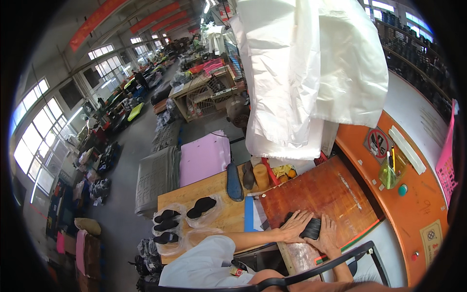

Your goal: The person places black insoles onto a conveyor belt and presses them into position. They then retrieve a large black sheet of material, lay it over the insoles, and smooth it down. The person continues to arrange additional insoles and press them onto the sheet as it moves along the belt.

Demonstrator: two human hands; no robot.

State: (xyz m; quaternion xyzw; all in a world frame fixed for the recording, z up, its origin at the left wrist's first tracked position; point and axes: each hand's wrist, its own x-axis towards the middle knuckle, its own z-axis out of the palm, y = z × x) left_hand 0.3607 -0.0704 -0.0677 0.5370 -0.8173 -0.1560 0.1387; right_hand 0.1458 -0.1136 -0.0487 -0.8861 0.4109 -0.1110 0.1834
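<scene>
Touching a black ridged piece (313, 228) on the near part of a reddish-brown board (316, 187), partly covering its left side with an outspread left hand (294, 228), meeting its right end with the right hand (329, 237), whether gripping there, impossible to tell.

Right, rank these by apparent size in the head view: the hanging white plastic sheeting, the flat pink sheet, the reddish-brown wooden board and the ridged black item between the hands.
1. White plastic sheeting
2. Reddish-brown wooden board
3. Flat pink sheet
4. Ridged black item, judging by its visible part
</scene>
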